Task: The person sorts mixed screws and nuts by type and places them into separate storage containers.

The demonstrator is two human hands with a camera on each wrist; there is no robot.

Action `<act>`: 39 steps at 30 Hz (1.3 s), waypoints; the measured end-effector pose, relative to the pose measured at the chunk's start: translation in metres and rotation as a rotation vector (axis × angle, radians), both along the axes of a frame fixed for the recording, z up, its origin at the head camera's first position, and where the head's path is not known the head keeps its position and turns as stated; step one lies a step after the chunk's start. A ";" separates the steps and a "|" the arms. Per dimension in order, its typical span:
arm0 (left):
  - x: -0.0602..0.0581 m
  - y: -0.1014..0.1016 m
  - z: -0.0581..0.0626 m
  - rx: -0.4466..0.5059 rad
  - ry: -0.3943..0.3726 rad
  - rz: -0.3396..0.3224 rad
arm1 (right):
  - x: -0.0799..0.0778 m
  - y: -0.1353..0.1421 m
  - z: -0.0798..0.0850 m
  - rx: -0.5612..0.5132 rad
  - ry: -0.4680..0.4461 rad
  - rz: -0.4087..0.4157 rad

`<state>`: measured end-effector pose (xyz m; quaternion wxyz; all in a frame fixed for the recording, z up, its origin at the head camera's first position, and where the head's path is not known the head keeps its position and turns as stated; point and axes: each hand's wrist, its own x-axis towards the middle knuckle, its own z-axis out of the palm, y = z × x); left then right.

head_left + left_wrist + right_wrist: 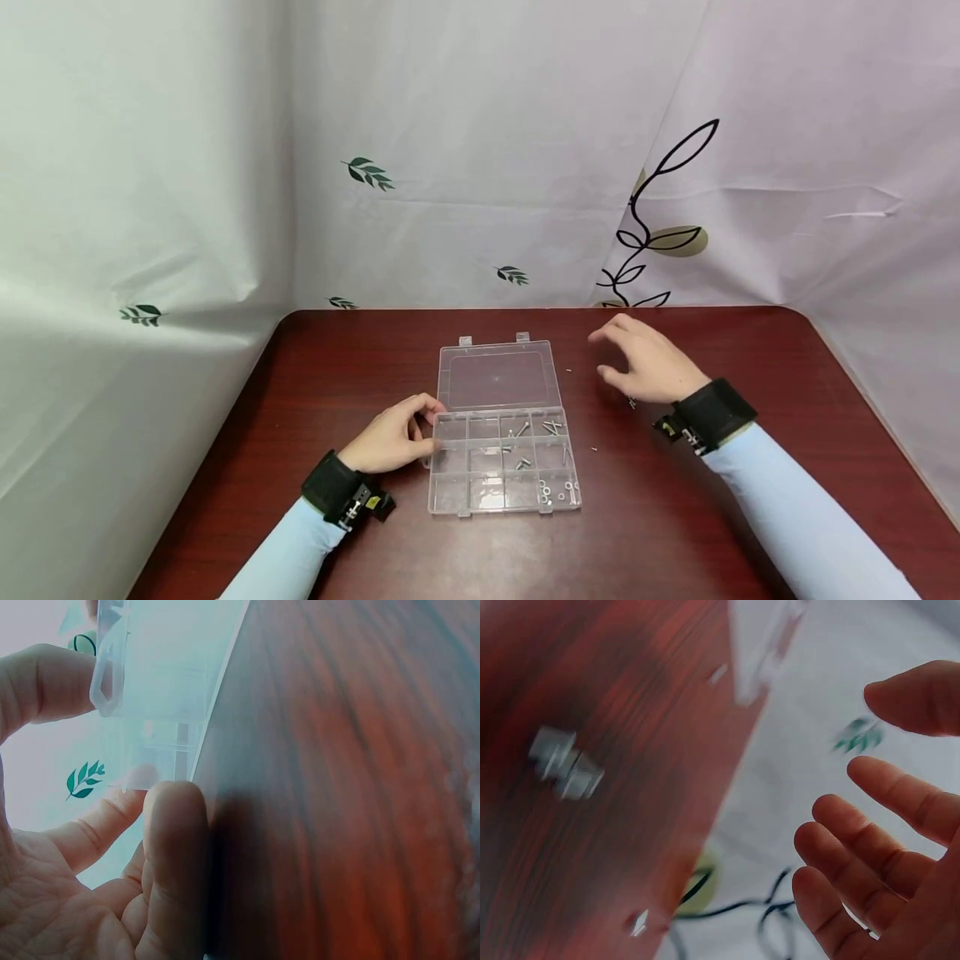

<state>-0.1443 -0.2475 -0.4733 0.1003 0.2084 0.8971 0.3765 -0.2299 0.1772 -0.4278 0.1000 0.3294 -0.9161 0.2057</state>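
A clear plastic compartment box (pixel 450 456) lies on the table with its lid (pixel 497 379) folded back, away from the person. My left hand (pixel 390 439) grips the box's left side, thumb near its front part and fingers toward the hinge. In the left wrist view, fingertips press the clear wall beside a plastic loop (pixel 106 682). Screws (pixel 523 463) and small rings (pixel 545 492) sit in the right-hand compartments. Above the table to the right, my right hand (pixel 648 360) hovers with relaxed, spread fingers, holding nothing. Small silver pieces (pixel 566 765) lie below it, blurred.
Two tiny metal bits lie right of the box, one beside the lid (pixel 568 370) and one nearer the front (pixel 594 449). The dark red wooden table (pixel 360 358) meets a white patterned curtain (pixel 450 233) at its back edge.
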 end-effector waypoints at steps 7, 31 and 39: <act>0.001 0.000 0.002 0.003 -0.009 0.003 | -0.030 0.031 -0.018 0.121 -0.062 -0.142; 0.002 0.001 0.003 0.007 -0.020 0.008 | -0.042 0.041 -0.037 0.211 -0.079 -0.262; 0.002 0.000 0.002 0.004 -0.016 0.008 | -0.014 0.010 -0.029 0.147 -0.046 -0.217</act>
